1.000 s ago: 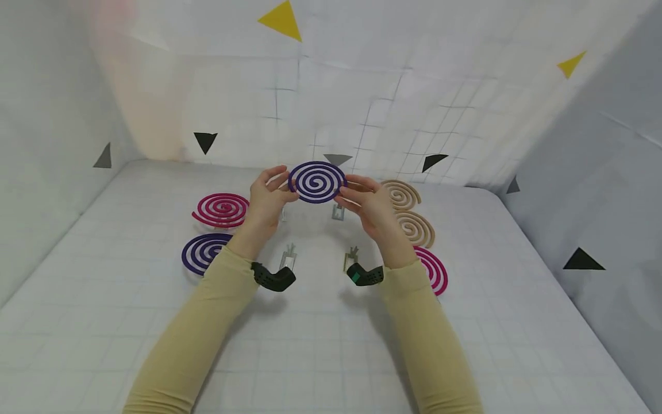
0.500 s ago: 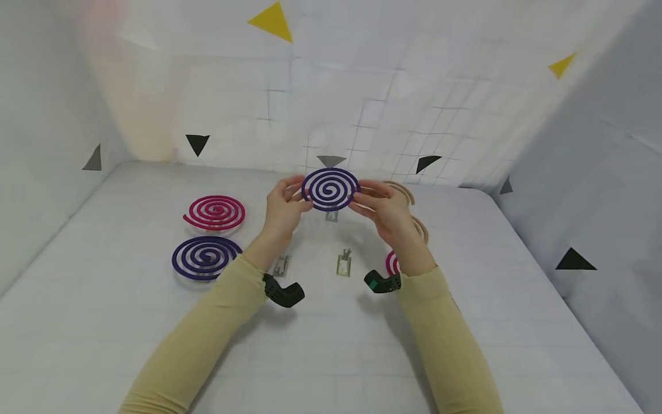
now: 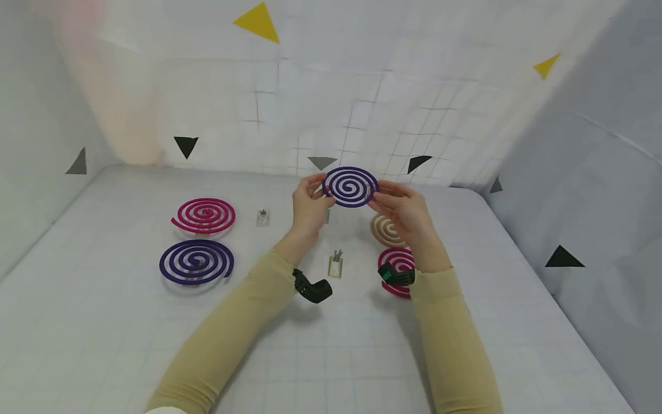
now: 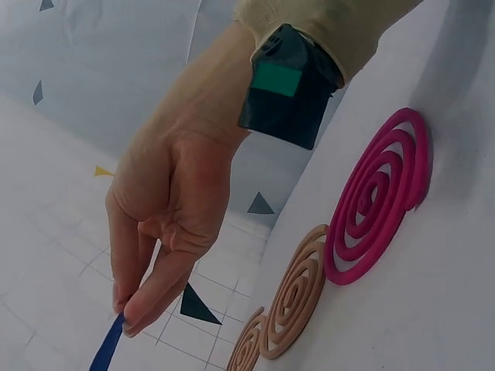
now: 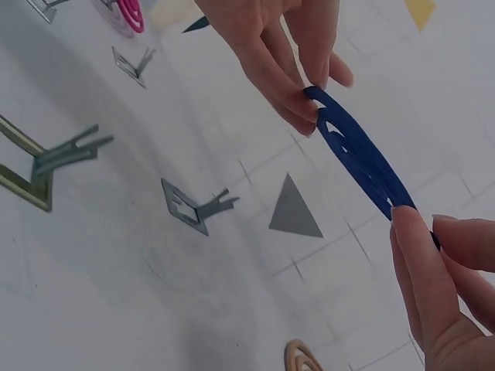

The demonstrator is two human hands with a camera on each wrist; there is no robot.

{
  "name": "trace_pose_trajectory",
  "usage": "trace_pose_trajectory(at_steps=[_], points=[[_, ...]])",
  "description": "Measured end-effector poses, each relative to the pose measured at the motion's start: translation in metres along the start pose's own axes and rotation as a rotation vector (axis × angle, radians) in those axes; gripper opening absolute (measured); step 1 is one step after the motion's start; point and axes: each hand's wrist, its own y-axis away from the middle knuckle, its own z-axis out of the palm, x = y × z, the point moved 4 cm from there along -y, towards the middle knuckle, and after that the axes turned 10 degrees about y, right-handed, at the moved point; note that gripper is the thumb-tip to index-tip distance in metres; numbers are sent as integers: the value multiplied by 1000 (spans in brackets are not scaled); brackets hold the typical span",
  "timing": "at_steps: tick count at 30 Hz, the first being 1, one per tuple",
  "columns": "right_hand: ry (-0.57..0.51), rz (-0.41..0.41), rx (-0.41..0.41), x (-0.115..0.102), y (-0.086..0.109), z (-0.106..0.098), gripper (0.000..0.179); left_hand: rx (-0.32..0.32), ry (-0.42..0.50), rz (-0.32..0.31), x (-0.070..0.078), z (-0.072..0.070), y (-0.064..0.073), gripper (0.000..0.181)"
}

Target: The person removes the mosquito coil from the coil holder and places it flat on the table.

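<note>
A dark purple mosquito coil (image 3: 350, 187) is held up above the table near the back wall. My left hand (image 3: 308, 213) pinches its left edge between thumb and fingers. At the opposite edge my right hand (image 3: 411, 215) pinches the coil the same way. The right wrist view shows this coil (image 5: 371, 158) nearly edge-on between both hands. Beneath and around the hands stand small metal coil stands with upright prongs, one (image 3: 335, 266) in front and one (image 3: 262, 218) to the left. Another stand is partly hidden by the left hand.
At the left, a pink coil (image 3: 203, 216) and another purple coil (image 3: 196, 262) lie raised on stands. A tan coil (image 3: 388, 231) and a pink coil (image 3: 395, 260) lie at the right, partly behind the right arm. White walls enclose the table's back and sides.
Both hands have carried the purple coil to the right, while the view has shifted slightly. The left-hand stand and the front of the right-hand pink coil have come into sight.
</note>
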Motion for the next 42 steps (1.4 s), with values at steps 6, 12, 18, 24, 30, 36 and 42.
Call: trace_pose_trajectory(at_steps=[6,12,18,24,30,36,42], points=[[-57,-8,24,-2,-2,-17,45,7,-26,73,-13,19,-8,58],[-61,-27,75,-5,-1,-36,43,-10,-77,60,-28,37,-13,58],[-86,-39,91,-6,0,-55,46,-76,-71,-7,-41,53,-19,56],[-88,-32,107,-3,-1,-71,51,-112,-174,-12,-50,64,-24,53],[-65,-28,153,-1,-3,-84,54,-115,-274,-8,-59,74,-27,52],[-40,-25,176,-2,-7,-96,56,-77,-262,-1,-64,87,-29,50],[-8,-1,204,-5,-13,-111,58,-70,-243,5,-70,102,-35,49]])
